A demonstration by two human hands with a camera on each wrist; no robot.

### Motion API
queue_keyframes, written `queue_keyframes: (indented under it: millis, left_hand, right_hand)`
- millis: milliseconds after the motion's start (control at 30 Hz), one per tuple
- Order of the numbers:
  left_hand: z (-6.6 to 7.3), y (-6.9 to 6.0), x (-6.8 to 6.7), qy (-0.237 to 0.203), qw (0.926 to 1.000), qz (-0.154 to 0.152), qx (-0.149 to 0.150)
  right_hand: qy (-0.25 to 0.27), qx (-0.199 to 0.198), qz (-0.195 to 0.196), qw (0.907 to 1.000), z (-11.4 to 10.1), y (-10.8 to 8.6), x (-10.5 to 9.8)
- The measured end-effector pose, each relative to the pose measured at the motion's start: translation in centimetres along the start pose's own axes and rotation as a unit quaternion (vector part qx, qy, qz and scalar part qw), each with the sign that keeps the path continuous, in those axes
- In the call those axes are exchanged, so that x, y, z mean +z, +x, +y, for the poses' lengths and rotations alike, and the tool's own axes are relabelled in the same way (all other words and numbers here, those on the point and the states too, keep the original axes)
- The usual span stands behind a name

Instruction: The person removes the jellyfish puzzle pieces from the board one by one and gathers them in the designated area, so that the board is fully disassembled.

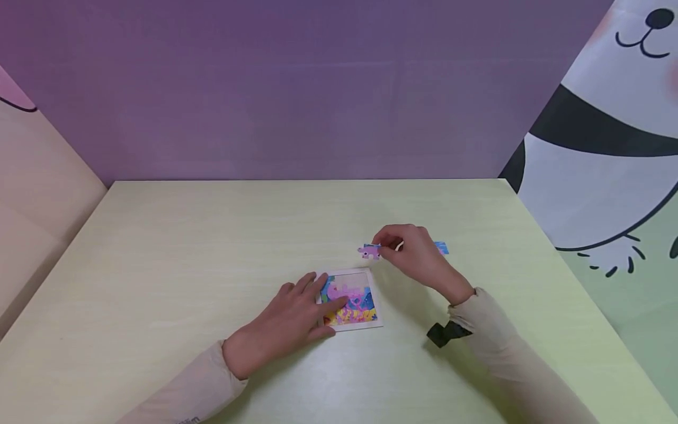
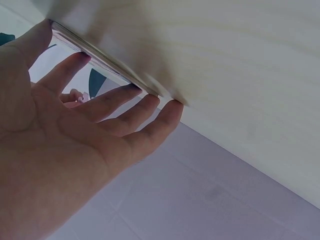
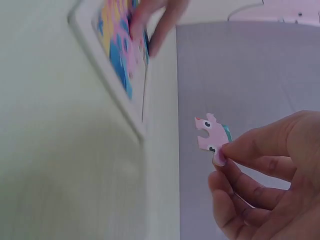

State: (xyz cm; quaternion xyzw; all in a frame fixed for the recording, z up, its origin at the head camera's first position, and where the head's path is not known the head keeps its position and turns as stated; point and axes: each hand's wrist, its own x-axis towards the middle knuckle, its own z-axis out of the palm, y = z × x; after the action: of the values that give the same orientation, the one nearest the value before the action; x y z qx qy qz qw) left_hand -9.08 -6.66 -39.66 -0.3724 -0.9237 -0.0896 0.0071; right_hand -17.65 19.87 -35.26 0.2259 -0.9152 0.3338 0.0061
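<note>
A small square puzzle in a white frame (image 1: 378, 312) lies on the table, its upper part bare and its lower part filled with colourful pieces. My left hand (image 1: 288, 315) rests over its left side with fingers spread, the index finger touching the picture; in the left wrist view the fingertips of that hand (image 2: 85, 130) lie along the frame's edge. Above and right of the frame, my right hand (image 1: 418, 256) pinches a pink puzzle piece (image 1: 369, 251) between thumb and fingers. The right wrist view shows two printed eyes on this piece (image 3: 215, 135), held by the right hand (image 3: 265, 175).
Another blue piece (image 1: 442, 247) lies behind the right hand, partly hidden by it. A black object (image 1: 445, 334) is at the right sleeve's cuff. The pale table (image 1: 185, 235) ends at a purple wall (image 1: 318, 88), with a printed panel on the right.
</note>
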Motion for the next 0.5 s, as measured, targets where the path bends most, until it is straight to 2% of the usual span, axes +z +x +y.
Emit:
queue_keyframes:
  millis: [233, 500]
  left_hand:
    - [0.0, 0.0, 0.2, 0.005, 1.0000, 0.000, 0.000]
    - [0.0, -0.1, 0.1, 0.001, 1.0000, 0.005, 0.001]
  right_hand:
    - [-0.005, 0.033, 0.004, 0.9994, 2.4, 0.3, -1.6]
    - [-0.010, 0.045, 0.011, 0.9989, 3.7, 0.3, -3.3]
